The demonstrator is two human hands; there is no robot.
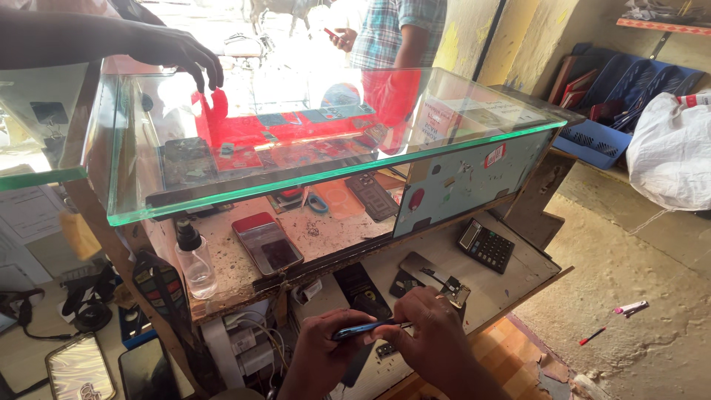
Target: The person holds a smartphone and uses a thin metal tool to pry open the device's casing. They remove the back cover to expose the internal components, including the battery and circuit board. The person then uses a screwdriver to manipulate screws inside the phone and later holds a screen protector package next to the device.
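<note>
Down at the near edge of the worktop my left hand (320,354) pinches a slim blue-handled tool (361,330), fingers closed round the handle so that its thin tip runs right toward my right hand (437,331). That hand is curled down with its fingertips pressed on a small dark part (386,350) on the bench; I judge it is pinning the piece so the tip can work without it sliding, though the part is mostly hidden under my fingers and I cannot tell exactly what it is. The tool looks like a fine pen-shaped driver or pick, shiny blue with a dark narrow point. Just beyond my hands lie a dark phone (361,290) and an opened grey phone back (433,276), kept close within reach, with a black calculator (486,245) further right. On the shelf behind, under the glass counter (474,152), sit a red-edged phone (267,244) face up and a clear spray bottle (195,261) to its left. At far left another person's hand (180,53) rests its fingers on the glass top.
</note>
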